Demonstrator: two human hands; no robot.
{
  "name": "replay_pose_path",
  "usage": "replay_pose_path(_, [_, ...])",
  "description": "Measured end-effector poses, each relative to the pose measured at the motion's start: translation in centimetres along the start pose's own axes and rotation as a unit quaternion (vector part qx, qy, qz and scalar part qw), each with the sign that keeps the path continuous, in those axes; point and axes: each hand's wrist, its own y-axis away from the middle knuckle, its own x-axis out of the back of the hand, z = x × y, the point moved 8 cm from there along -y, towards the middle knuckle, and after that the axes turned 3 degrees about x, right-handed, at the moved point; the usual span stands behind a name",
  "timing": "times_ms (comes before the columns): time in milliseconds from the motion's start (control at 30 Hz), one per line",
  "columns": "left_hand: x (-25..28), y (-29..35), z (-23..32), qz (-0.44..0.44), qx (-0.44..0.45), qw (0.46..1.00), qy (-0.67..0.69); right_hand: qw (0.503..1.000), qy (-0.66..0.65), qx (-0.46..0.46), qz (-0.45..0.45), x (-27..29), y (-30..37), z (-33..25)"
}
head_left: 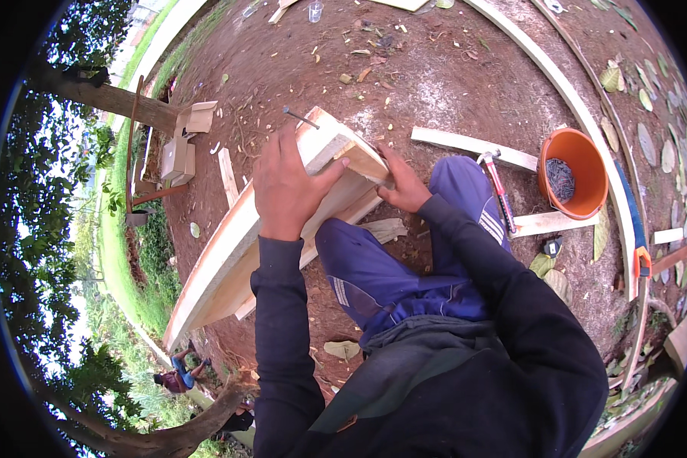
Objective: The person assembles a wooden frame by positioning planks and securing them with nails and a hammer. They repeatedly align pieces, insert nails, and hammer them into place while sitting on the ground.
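Observation:
A wooden frame of long pale planks point(229, 238) leans across in front of me, running from lower left to the upper middle. My left hand point(285, 183) grips the plank near its upper end, thumb on the inner side and fingers over the outer face. Just beyond those fingertips a nail point(301, 117) sticks out of the plank, standing partway in the wood. A short crosspiece point(364, 162) meets the plank at this end. My right hand point(406, 183) holds the end of that crosspiece, fingers on its outer face and thumb beneath.
A hammer point(499, 187) lies right of my knee across wood strips point(473, 145). Beside it stands an orange bucket point(597, 174) of nails; a tape measure point(552, 246) lies below. A handsaw point(640, 229) rests far right. Cardboard boxes point(179, 156) and distant people point(179, 375) are left.

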Motion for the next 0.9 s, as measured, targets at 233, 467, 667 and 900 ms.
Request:
replay_pose_path(233, [-0.1,-0.7,0.8,-0.040,0.014,0.999,-0.003,0.995,0.009,-0.065,0.074,-2.2,1.8,0.9])
replay_pose_path(467, [-0.3,-1.1,0.7,-0.038,0.039,0.998,0.012,0.995,-0.020,-0.055,0.078,-2.5,2.0,1.6])
replay_pose_path(667, [-0.5,-1.4,0.6,-0.062,0.056,0.997,0.008,0.996,-0.003,-0.045,0.078,-2.2,1.7,0.8])
replay_pose_path(900, [-0.1,-1.4,1.3,-0.019,0.013,1.000,0.016,0.985,0.069,0.006,0.156,-0.4,1.7,0.7])
